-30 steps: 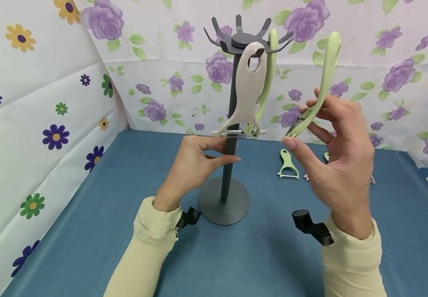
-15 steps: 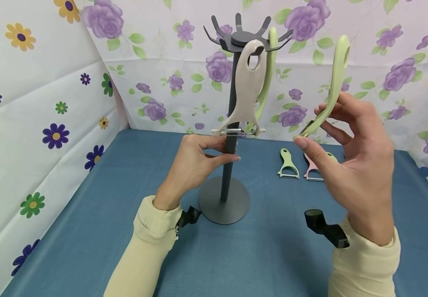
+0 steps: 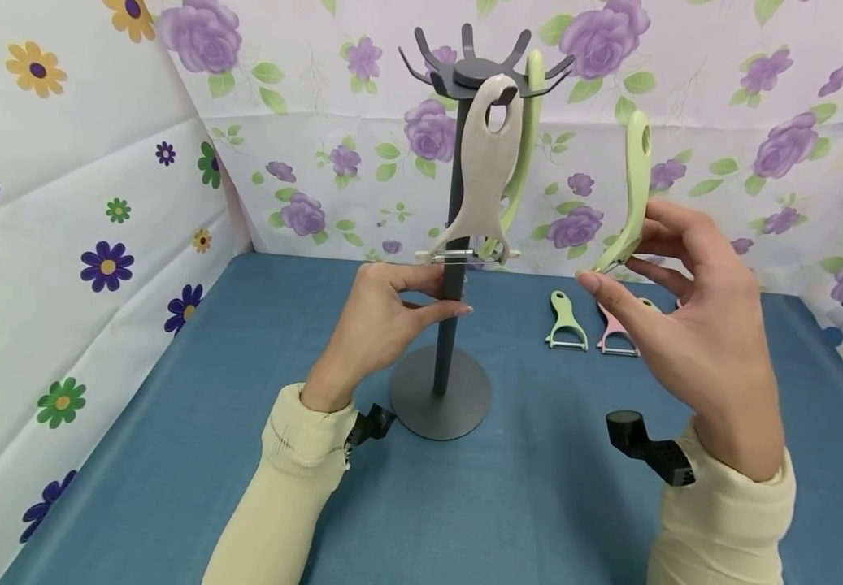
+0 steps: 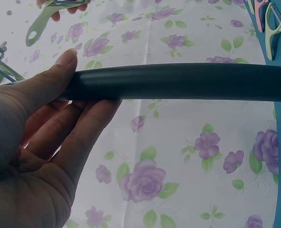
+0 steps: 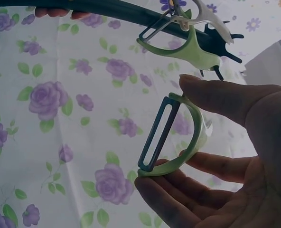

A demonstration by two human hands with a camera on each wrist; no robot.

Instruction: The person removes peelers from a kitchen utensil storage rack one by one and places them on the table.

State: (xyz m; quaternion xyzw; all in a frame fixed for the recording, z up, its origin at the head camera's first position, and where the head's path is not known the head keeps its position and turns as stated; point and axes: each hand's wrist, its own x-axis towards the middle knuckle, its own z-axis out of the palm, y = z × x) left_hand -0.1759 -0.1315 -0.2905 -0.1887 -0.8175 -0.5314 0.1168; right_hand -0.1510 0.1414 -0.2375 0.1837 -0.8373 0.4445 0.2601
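Mid-worktop, dark hook stand (image 3: 454, 244) standing upright, left hand (image 3: 384, 321) wrapping fingers round its pole. To its right, right hand (image 3: 692, 325) pinching green peeler (image 3: 633, 195) by blade end, long axis near vertical, hanging hole uppermost, below hook height.

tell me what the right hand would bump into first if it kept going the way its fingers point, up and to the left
Probably the green peeler hanging on the grey rack, beside the beige one. The right hand pinches its own green peeler by the head; nothing shows in the gap, though depth is unclear.
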